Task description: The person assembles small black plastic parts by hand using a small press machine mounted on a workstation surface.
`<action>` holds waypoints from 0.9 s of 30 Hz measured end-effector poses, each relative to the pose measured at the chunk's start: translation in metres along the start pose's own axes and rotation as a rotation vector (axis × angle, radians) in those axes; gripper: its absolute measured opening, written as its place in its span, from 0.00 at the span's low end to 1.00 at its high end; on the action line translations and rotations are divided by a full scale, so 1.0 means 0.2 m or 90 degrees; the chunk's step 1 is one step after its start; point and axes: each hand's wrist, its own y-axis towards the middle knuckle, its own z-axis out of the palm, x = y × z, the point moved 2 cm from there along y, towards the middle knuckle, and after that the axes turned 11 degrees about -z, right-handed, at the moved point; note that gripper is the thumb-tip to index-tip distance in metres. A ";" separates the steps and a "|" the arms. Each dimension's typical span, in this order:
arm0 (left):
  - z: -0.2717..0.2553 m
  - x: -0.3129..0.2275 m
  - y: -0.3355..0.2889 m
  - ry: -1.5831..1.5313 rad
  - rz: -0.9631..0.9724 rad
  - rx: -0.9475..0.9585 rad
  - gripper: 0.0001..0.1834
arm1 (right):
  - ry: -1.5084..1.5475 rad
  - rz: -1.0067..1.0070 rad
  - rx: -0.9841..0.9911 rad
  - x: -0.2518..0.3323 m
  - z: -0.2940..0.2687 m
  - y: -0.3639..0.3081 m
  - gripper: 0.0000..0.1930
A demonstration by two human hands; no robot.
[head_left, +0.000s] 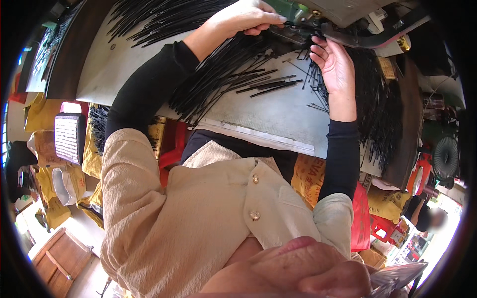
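Note:
At the far side of the table, my left hand (pixel 251 19) is closed in a pinch, thumb and forefinger beside the green part of a machine (pixel 293 11). What lies between those fingertips is too small and dark to make out. My right hand (pixel 336 67) is raised palm inward, its fingertips pinched together just under the machine's dark metal working area. The thing in that pinch is also unclear. Thin black rods (pixel 218 69) lie in a thick bundle under my left forearm, and a few loose rods (pixel 276 85) rest between my arms.
More black rods (pixel 382 109) are heaped on the right of the grey tabletop (pixel 238 116). A dark curved bar (pixel 382 38) juts from the machine above my right hand. Yellow sacks (pixel 387 202) and a fan (pixel 445 157) stand right; a dark wooden edge (pixel 67 49) is left.

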 end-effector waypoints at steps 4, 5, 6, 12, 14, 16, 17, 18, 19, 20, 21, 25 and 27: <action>0.01 -0.04 -0.04 0.012 0.047 -0.004 0.14 | -0.047 -0.066 -0.036 0.03 0.05 -0.02 0.12; 0.00 -0.05 -0.05 0.010 0.044 -0.005 0.14 | -0.082 -0.112 -0.058 0.04 0.07 -0.03 0.13; -0.01 -0.04 -0.05 0.034 0.046 0.028 0.14 | -0.118 -0.167 -0.061 0.05 0.06 -0.03 0.13; 0.05 0.01 -0.09 0.191 0.065 0.113 0.17 | -0.649 -0.252 0.246 0.08 0.29 -0.16 0.10; 0.07 0.03 -0.10 0.267 0.087 0.102 0.22 | -0.738 -0.326 0.321 0.07 0.33 -0.19 0.09; 0.05 0.00 -0.14 0.222 0.037 0.117 0.19 | -0.756 -0.303 0.312 0.11 0.33 -0.21 0.09; 0.03 -0.05 -0.19 0.170 0.000 0.117 0.16 | -0.776 -0.281 0.302 0.12 0.31 -0.20 0.09; 0.05 -0.10 -0.28 0.320 0.148 -0.006 0.18 | -0.754 -0.253 0.280 0.12 0.28 -0.20 0.10; 0.03 -0.10 -0.27 0.320 0.147 -0.005 0.18 | -0.753 -0.252 0.279 0.12 0.26 -0.20 0.10; 0.01 -0.10 -0.28 0.380 0.183 -0.022 0.18 | -0.698 -0.182 0.263 0.12 0.25 -0.20 0.10; -0.01 -0.09 -0.26 0.438 0.219 -0.036 0.18 | -0.644 -0.110 0.244 0.11 0.24 -0.20 0.11; 0.11 0.06 -0.15 0.694 0.259 -0.253 0.17 | -0.594 -0.005 0.312 0.08 0.21 -0.22 0.13; 0.11 0.07 -0.13 0.708 0.189 -0.238 0.15 | -0.571 0.034 0.336 0.08 0.24 -0.21 0.14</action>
